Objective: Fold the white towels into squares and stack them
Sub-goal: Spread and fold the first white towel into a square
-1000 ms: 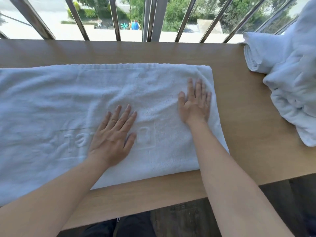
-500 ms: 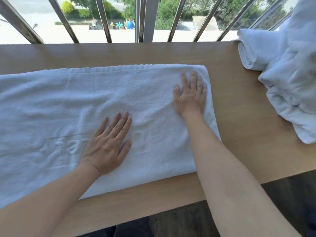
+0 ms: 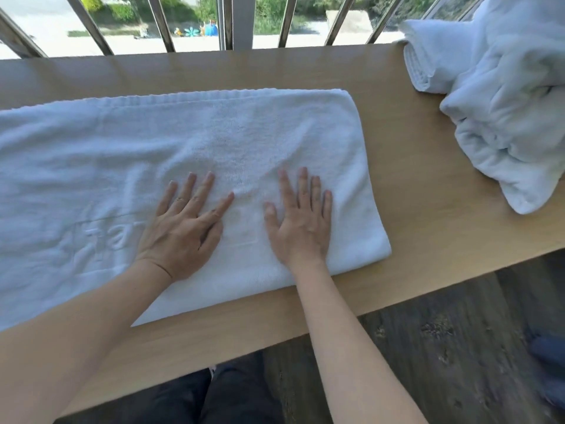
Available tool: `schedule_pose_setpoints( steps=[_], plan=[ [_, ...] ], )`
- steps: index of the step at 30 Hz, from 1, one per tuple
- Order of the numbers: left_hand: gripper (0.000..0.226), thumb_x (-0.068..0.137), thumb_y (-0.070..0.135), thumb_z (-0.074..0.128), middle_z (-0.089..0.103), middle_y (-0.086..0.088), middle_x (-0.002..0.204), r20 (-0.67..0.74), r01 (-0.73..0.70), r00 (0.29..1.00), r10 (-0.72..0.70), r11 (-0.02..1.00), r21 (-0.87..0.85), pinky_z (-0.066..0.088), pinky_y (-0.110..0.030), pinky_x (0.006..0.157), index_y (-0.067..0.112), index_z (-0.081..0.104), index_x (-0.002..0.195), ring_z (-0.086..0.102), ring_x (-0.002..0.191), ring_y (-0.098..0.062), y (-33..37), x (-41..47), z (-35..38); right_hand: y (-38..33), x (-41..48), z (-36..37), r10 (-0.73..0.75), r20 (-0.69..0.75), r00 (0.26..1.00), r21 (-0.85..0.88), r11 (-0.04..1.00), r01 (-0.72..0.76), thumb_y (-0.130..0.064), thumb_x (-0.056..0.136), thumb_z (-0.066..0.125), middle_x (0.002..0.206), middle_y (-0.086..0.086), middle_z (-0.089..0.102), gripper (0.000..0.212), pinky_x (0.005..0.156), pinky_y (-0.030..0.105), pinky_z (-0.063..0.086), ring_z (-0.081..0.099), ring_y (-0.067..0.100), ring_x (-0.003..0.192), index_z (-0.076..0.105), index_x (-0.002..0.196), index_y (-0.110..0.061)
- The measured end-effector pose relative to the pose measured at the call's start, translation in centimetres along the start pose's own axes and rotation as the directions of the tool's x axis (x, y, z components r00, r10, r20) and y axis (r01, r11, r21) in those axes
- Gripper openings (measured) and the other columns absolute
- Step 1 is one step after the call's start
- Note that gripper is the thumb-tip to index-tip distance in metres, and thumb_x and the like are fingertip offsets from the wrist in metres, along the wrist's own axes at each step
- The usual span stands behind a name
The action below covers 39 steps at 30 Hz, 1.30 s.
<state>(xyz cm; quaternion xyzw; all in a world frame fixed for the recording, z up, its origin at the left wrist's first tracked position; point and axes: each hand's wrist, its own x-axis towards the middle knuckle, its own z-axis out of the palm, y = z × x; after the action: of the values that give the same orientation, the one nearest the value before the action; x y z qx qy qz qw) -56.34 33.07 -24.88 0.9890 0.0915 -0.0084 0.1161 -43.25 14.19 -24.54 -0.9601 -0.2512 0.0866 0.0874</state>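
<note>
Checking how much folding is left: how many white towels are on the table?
3 at least: one flat white terry towel under both hands, one rolled white towel far right, one crumpled white towel beside it, possibly hiding more.

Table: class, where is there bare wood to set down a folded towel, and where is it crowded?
Bare wood: the gap between the spread towel and the towel pile, the strip along the window bars, and a thin strip at the table near edge. Crowded: the left, under the towel with the left hand and right hand flat on it, and the far right corner.
</note>
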Motion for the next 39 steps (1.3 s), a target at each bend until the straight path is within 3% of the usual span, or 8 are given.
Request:
schedule_pose_setpoints(
  steps=[6, 9, 13, 18, 21, 28, 33, 39],
  plan=[
    [0.054, 0.105, 0.039, 0.022, 0.015, 0.002, 0.166, 0.010, 0.017, 1.000, -0.017, 1.000, 0.007, 0.004, -0.051, 0.125, 0.037, 0.017, 0.159, 0.008, 0.154, -0.029, 0.8, -0.6, 0.1, 6.8, -0.2, -2.1, 0.432, -0.012, 0.902, -0.010, 0.902, -0.432, -0.053, 0.103, 0.012, 0.169, 0.006, -0.006, 0.067, 0.124, 0.051, -0.004, -0.006, 0.025, 0.155, -0.006, 0.161, -0.026],
    [0.055, 0.104, 0.037, 0.023, 0.013, 0.003, 0.167, -0.003, 0.076, 0.997, -0.077, 0.997, -0.033, -0.004, -0.043, 0.125, 0.037, 0.020, 0.159, 0.003, 0.155, -0.021, 1.8, -1.0, 0.4, 2.3, -1.0, -1.7, 0.265, -0.069, 0.962, 0.095, 0.961, -0.258, -0.049, 0.103, 0.019, 0.169, 0.008, -0.002, 0.070, 0.124, 0.052, -0.003, -0.003, 0.025, 0.155, -0.003, 0.161, -0.016],
    [0.052, 0.103, 0.035, 0.026, 0.015, 0.003, 0.167, 0.008, 0.066, 0.998, -0.066, 0.993, -0.101, -0.006, -0.037, 0.125, 0.034, 0.026, 0.155, 0.002, 0.155, -0.018, 1.7, -1.2, 0.4, -1.7, -2.7, 0.2, -0.155, 0.022, 0.988, 0.029, 0.988, 0.154, -0.054, 0.103, 0.021, 0.169, 0.001, -0.002, 0.063, 0.124, 0.047, -0.006, -0.006, 0.021, 0.155, 0.003, 0.160, -0.034],
    [0.055, 0.105, 0.037, 0.024, 0.010, 0.001, 0.168, 0.058, 0.051, 0.997, -0.044, 0.991, -0.120, -0.004, -0.038, 0.126, 0.031, 0.020, 0.159, 0.000, 0.155, -0.018, 1.3, -3.0, 0.1, 3.6, -1.2, -1.2, 0.181, 0.047, 0.982, -0.058, 0.982, -0.178, -0.056, 0.103, 0.015, 0.168, -0.001, -0.014, 0.064, 0.123, 0.047, -0.009, -0.016, 0.017, 0.154, -0.009, 0.159, -0.035],
    [0.060, 0.103, 0.043, 0.023, 0.008, -0.001, 0.168, 0.062, 0.177, 0.983, -0.173, 0.981, -0.080, 0.001, -0.043, 0.126, 0.025, 0.017, 0.161, -0.001, 0.155, -0.021, 0.8, -5.4, -0.5, 1.4, -0.8, -1.8, 0.291, 0.000, 0.957, 0.087, 0.953, -0.290, -0.049, 0.103, 0.026, 0.169, 0.006, -0.006, 0.070, 0.123, 0.051, -0.007, -0.008, 0.026, 0.155, -0.008, 0.160, -0.026],
    [0.060, 0.101, 0.036, 0.023, 0.012, -0.001, 0.166, 0.022, 0.334, 0.942, -0.334, 0.937, -0.101, 0.003, -0.041, 0.126, 0.019, 0.019, 0.159, 0.006, 0.155, -0.021, -3.1, -10.8, -2.0, -16.4, -4.5, 2.8, -0.251, -0.039, 0.967, 0.271, 0.929, 0.252, -0.028, 0.104, 0.042, 0.168, 0.007, 0.009, 0.064, 0.125, 0.043, -0.007, 0.004, 0.025, 0.155, 0.013, 0.161, -0.016],
    [0.059, 0.103, 0.040, 0.017, 0.013, 0.004, 0.166, 0.024, 0.364, 0.932, -0.363, 0.928, -0.083, 0.002, -0.040, 0.126, 0.022, 0.020, 0.159, 0.005, 0.155, -0.018, -7.2, -12.3, -2.9, -22.3, -4.9, 4.4, -0.047, -0.036, 0.998, 0.326, 0.944, 0.056, -0.032, 0.103, 0.039, 0.168, 0.005, 0.013, 0.064, 0.124, 0.045, -0.009, 0.004, 0.024, 0.155, 0.012, 0.160, -0.025],
    [0.056, 0.104, 0.034, 0.023, 0.013, 0.003, 0.167, 0.028, 0.304, 0.953, -0.303, 0.950, -0.073, 0.006, -0.043, 0.126, 0.026, 0.022, 0.159, 0.005, 0.155, -0.018, -10.3, -12.9, -3.4, -23.5, -5.2, 5.8, -0.100, -0.030, 0.995, 0.108, 0.989, 0.102, -0.046, 0.102, 0.030, 0.169, 0.004, 0.010, 0.059, 0.124, 0.050, -0.006, 0.003, 0.027, 0.155, 0.021, 0.159, -0.034]
  ],
)
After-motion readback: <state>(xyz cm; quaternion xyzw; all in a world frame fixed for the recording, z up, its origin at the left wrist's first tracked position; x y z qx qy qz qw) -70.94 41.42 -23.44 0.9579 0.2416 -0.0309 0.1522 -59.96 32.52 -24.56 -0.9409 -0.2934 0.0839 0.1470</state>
